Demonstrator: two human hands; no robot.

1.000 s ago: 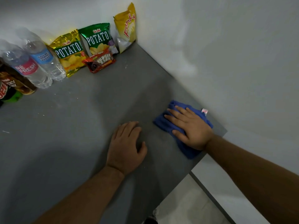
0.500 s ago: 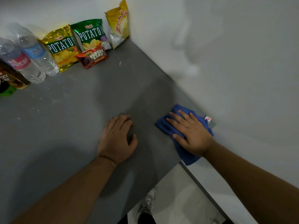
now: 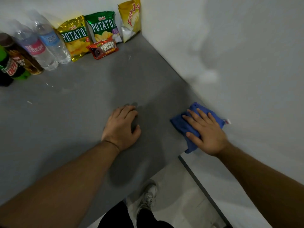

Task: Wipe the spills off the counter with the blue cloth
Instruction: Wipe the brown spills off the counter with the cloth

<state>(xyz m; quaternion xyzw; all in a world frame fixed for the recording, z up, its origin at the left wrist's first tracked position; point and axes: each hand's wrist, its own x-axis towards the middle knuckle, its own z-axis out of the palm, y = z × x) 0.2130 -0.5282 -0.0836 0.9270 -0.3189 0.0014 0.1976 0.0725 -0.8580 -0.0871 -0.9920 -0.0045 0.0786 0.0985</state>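
Note:
The blue cloth (image 3: 181,125) lies bunched at the right front corner of the grey counter (image 3: 82,99), against the white wall. My right hand (image 3: 205,130) presses flat on top of it, fingers spread and pointing toward the back left. Part of the cloth hangs over the counter's front edge. My left hand (image 3: 122,127) rests palm down on the bare counter, left of the cloth and apart from it. Small pale specks show on the counter near the back (image 3: 130,57) and at the left (image 3: 29,102).
Along the back wall stand snack bags (image 3: 102,27), a red snack pack (image 3: 103,49), two clear water bottles (image 3: 49,45) and dark soda bottles (image 3: 11,63). A white wall (image 3: 230,63) bounds the counter's right side. Below the front edge are floor tiles and my shoe (image 3: 148,198).
My right hand with the cloth has slid slightly toward the front right corner of the counter. The left hand stays flat on the counter, and the view has shifted.

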